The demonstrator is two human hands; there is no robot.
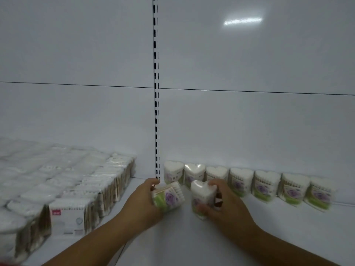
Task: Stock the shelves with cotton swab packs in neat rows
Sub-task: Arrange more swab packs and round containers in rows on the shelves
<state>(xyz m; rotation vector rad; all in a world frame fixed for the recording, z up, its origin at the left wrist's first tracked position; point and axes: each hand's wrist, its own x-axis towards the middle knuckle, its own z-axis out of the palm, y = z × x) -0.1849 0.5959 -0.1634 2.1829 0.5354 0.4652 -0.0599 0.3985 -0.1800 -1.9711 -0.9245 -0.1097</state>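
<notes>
White shelf (269, 231) | back row of packs (267, 184) is set along the wall (249, 131) | upright pack (200, 194) is gripped by right hand (226, 206), just before that row | tilted pack (169, 197) is gripped by left hand (144, 202), at its left, top leaned rightward.

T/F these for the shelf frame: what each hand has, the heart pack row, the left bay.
1. Each hand holds a heart-shaped pack. True: the left hand and the right hand each grip one.
2. The left-hand pack stands upright. False: it is tipped on its side; the right-hand pack is upright.
3. The back row of heart-shaped packs lies right of the slotted upright. True.
4. The back row holds three packs. False: seven.
5. The left-bay packs are heart-shaped. False: they are boxy with flat faces.
</notes>
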